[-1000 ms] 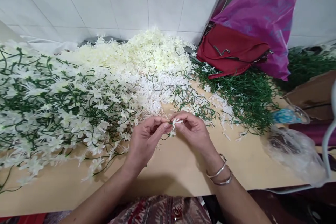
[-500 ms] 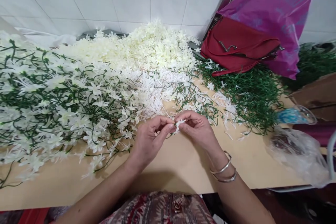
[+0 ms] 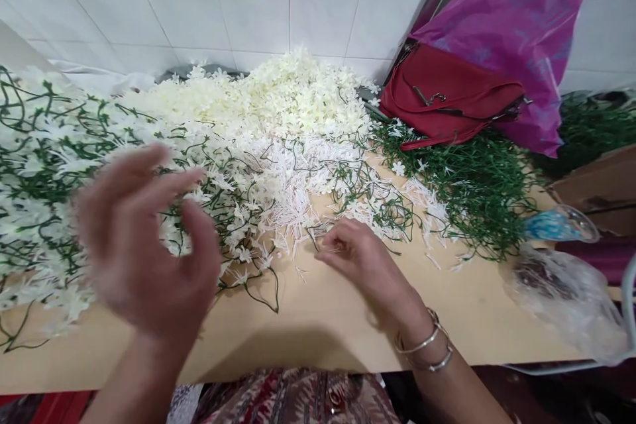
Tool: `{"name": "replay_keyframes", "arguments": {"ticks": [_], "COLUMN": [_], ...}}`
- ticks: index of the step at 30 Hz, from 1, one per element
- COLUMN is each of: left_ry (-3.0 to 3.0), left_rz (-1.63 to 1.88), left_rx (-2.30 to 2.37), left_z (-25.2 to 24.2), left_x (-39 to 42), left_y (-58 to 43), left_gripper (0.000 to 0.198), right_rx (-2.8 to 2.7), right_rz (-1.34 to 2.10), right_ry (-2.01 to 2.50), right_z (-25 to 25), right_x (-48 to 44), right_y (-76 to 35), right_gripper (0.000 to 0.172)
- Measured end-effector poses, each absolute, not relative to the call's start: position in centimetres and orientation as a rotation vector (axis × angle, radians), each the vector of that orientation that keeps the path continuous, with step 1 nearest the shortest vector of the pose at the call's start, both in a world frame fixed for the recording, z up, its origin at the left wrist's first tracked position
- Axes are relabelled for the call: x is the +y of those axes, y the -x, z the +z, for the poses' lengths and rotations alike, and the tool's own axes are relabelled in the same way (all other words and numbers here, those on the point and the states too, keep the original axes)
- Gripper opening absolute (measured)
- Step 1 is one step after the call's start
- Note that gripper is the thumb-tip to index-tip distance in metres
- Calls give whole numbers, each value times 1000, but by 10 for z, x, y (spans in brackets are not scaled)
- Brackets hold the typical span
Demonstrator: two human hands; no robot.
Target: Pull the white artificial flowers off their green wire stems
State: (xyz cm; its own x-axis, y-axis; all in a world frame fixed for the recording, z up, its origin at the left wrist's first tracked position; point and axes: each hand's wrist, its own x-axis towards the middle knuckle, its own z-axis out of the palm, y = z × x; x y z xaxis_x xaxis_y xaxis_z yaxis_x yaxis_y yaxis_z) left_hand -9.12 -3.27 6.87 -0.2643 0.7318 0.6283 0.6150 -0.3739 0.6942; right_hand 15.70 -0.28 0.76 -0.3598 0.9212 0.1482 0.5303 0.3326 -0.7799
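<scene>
Left grip (image 3: 149,252) gapes empty near flowers (image 3: 243,254) — right grip (image 3: 362,262) curled, hold unclear — clear bag (image 3: 591,311) holds something dark (image 3: 541,278).

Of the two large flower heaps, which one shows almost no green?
The cream heap by the wall; the white heap, at left, is tangled with green.

White green-stemmed flowers (image 3: 69,158) lie tangled in a heap at left.

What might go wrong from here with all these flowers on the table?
The left hand, in front of the tangled flowers, might snag and drag several along. Loose white strands near the right hand could get swept aside. The red bag, apparently resting on the green stems, may bend them.
</scene>
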Motion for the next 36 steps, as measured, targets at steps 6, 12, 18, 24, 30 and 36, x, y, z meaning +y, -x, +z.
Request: {"name": "replay_keyframes", "arguments": {"ticks": [6, 12, 18, 24, 30, 36], "left_ry": [-2312, -1951, -1504, -1181, -1645, -2115], "left_rz": [1202, 925, 1062, 1228, 941, 716], "left_rx": [1379, 1356, 1180, 1112, 975, 948], "left_z": [27, 12, 6, 3, 3, 7], "left_x": [-16, -7, -5, -6, -16, -20], "left_y": [44, 39, 36, 39, 35, 37], "left_gripper": [27, 24, 16, 33, 29, 20], "right_rx": [-2411, -2257, -2233, -2130, -2197, -2206], "right_rz": [246, 188, 216, 245, 329, 438], "right_ry": [1441, 1238, 1144, 1279, 1378, 1495], "right_z": [4, 8, 3, 5, 8, 15], "right_x": [-11, -21, -29, -17, 12, 44], "right_y": [-144, -155, -164, -198, -181, -177], "right_gripper": [20, 17, 12, 9, 9, 11]}}
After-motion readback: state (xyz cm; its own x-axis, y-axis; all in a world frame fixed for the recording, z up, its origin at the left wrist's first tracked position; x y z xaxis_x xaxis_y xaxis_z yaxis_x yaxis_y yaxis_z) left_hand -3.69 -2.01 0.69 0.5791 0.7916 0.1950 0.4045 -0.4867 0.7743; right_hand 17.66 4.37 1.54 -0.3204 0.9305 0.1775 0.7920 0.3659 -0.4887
